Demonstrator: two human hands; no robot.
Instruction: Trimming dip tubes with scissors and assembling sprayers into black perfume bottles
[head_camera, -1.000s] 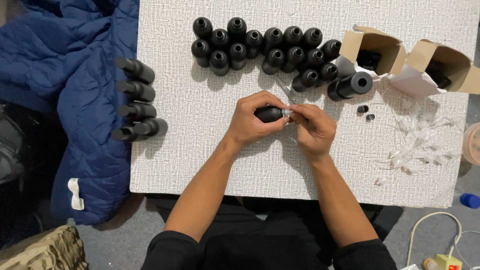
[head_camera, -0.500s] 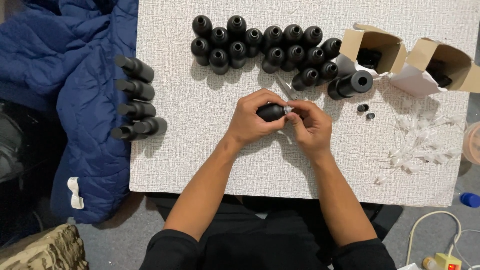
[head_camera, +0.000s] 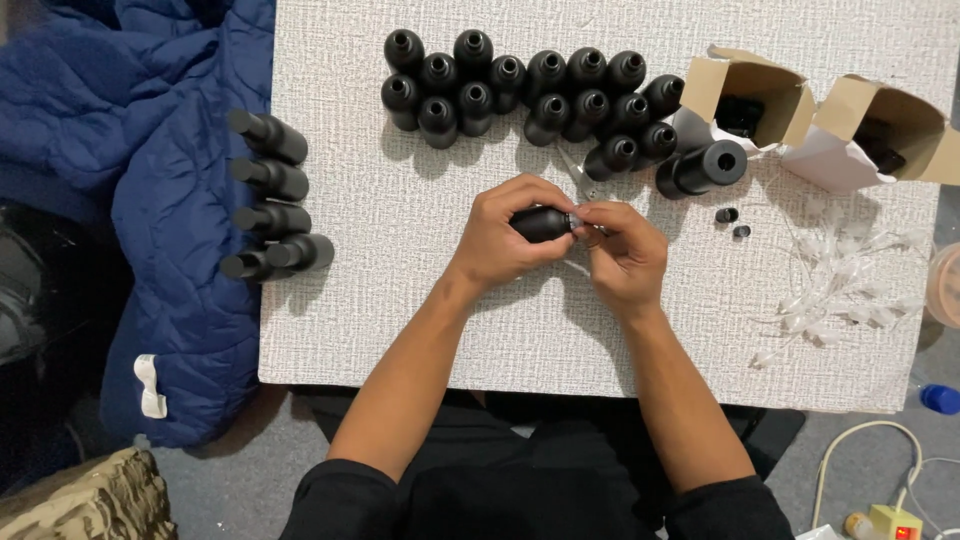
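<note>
Standing right here: the left hand (head_camera: 500, 235) is wrapped round a small matte black plastic bottle (head_camera: 543, 223) lying sideways over the white textured tabletop (head_camera: 400, 310), and the right hand (head_camera: 625, 255) pinches at its neck, both hands together mid-table. One slip and it could roll into the cluster of open black bottles (head_camera: 520, 90) behind and tip them. The two open cardboard boxes (head_camera: 800, 115) hold dark items; can't tell what.

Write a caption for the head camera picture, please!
Two hands fit a small black bottle beside rows of black bottles.
</note>
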